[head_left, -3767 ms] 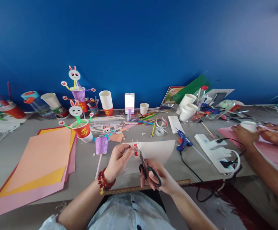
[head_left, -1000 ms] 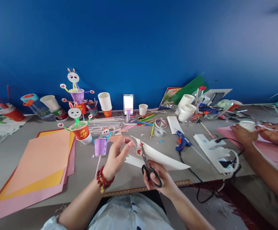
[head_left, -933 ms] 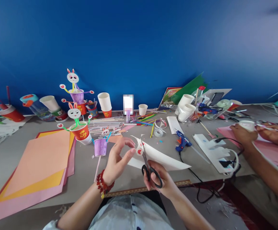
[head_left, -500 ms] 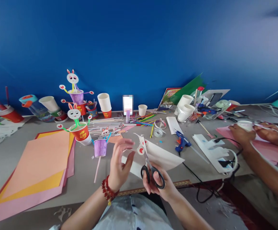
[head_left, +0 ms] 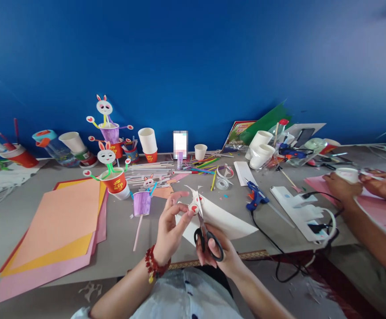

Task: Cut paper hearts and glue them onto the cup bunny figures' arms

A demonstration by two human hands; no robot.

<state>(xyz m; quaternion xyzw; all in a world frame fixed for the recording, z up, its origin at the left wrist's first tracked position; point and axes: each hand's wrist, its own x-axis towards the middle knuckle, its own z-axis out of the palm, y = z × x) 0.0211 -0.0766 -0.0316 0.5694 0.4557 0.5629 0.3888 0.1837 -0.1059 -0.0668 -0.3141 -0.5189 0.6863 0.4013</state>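
My right hand [head_left: 224, 257] grips black-handled scissors [head_left: 208, 239], blades pointing up into a white paper sheet [head_left: 226, 219]. The sheet carries small round white pieces with red hearts [head_left: 194, 207] at its near-left corner. My left hand [head_left: 171, 223], with a red bead bracelet at the wrist, pinches that corner by a heart piece, fingers curled. Both hands hover above the grey table's [head_left: 119, 252] near edge.
Stacked orange, yellow and pink paper [head_left: 56, 230] lies left. A purple cup on a straw [head_left: 141, 204] and bunny cup figures [head_left: 113, 177] stand behind. A blue glue gun [head_left: 254, 199] and a white power strip [head_left: 299, 210] sit right. Another person's hands [head_left: 345, 186] hold a white cup.
My left hand let go of the sheet, hovered with spread fingers, and now pinches the heart corner again. The sheet tilted and swung; the scissors stayed in it.
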